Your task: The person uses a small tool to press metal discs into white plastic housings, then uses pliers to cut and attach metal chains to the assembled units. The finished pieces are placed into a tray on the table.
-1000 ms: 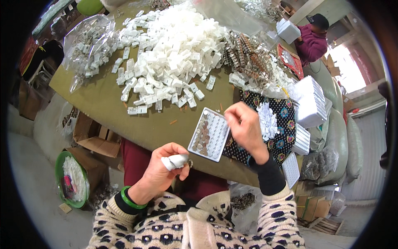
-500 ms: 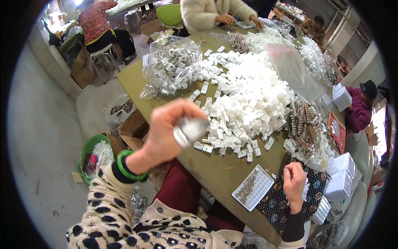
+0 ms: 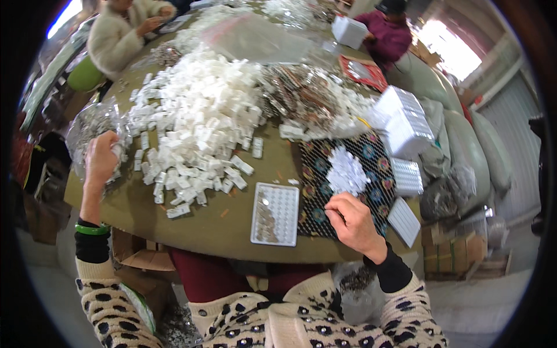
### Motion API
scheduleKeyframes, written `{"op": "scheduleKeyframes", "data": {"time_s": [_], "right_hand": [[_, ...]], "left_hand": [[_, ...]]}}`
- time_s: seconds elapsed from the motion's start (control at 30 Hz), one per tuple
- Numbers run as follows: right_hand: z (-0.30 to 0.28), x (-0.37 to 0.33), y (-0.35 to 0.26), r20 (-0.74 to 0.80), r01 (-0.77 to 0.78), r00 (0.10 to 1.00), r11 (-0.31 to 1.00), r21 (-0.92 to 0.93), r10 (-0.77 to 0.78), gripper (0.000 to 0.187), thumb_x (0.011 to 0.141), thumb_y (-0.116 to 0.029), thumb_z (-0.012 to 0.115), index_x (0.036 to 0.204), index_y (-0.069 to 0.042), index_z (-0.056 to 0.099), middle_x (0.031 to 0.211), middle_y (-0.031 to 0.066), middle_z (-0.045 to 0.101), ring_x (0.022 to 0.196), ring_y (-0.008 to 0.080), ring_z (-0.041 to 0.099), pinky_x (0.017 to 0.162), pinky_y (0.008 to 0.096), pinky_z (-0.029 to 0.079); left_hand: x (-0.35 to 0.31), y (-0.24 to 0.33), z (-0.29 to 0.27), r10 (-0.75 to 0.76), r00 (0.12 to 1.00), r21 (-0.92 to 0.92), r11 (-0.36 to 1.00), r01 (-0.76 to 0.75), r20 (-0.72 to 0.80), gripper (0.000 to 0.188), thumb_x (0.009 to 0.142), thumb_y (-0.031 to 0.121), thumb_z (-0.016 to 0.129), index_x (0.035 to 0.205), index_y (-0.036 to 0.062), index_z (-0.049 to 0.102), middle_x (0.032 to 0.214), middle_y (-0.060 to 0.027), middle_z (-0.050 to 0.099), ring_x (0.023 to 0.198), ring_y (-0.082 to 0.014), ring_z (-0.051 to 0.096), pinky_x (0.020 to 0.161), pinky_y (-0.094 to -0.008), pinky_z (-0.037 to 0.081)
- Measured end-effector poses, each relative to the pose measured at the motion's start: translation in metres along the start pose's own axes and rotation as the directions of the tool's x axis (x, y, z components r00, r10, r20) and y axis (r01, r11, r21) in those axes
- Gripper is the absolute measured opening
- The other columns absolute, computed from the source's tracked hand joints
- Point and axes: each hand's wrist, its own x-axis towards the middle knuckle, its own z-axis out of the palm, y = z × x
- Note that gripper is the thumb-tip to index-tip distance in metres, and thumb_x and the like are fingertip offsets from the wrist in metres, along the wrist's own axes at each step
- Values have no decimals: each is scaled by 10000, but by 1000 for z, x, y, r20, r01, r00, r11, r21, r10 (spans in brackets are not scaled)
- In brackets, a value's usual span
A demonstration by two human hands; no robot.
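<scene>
At the far left of the table my left hand (image 3: 102,155) reaches against a clear plastic bag (image 3: 81,130) of small white and metal parts. Its fingers are curled, with a whitish bit beside them; what they hold is partly hidden. My right hand (image 3: 353,225) is closed in a loose pinch over a dark patterned cloth (image 3: 316,194), just below a small heap of white pieces (image 3: 346,171). Whatever sits in its fingertips is too small to make out. To its left lies a white pitted tray (image 3: 284,223), with small metallic discs (image 3: 266,227) filling part of it.
A big pile of white plastic housings (image 3: 203,110) covers the middle. Behind the cloth lie metal strips (image 3: 301,95). Stacked white trays (image 3: 401,122) stand at the right, near full sacks (image 3: 476,139). Two people work across the table, one in a white fluffy sleeve (image 3: 119,43).
The view has swung right. My left hand has gone from beside the white pile, with whitish parts in its grip, to the plastic bag. My right hand stays over the cloth.
</scene>
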Motion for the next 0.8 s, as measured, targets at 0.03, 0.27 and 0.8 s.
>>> {"op": "scheduleKeyframes", "data": {"time_s": [0.03,0.27,0.8], "right_hand": [[-2,-8,-4,-11,-39,999,998,39,39,86,806,26,648,875,7,600,865,137,614,766,313,611,678,369,499],[-8,-72,-9,-191,-168,965,983,69,179,63,825,28,637,872,14,598,818,129,613,725,297,616,630,354,490],[-65,-99,25,-335,-274,899,959,71,282,57,878,-30,622,838,11,616,744,100,617,598,169,580,565,295,458]], "left_hand": [[2,1,2,-51,997,-163,985,59,53,142,800,58,647,934,15,667,825,-168,680,767,-312,654,696,-362,497],[-43,57,-9,90,923,-225,957,-185,-375,172,856,-15,607,1009,20,678,930,-109,714,813,-208,679,754,-315,516],[-215,242,82,334,852,-413,764,-495,-404,283,655,-72,670,924,11,646,861,-109,645,828,-318,596,749,-394,489]]}}
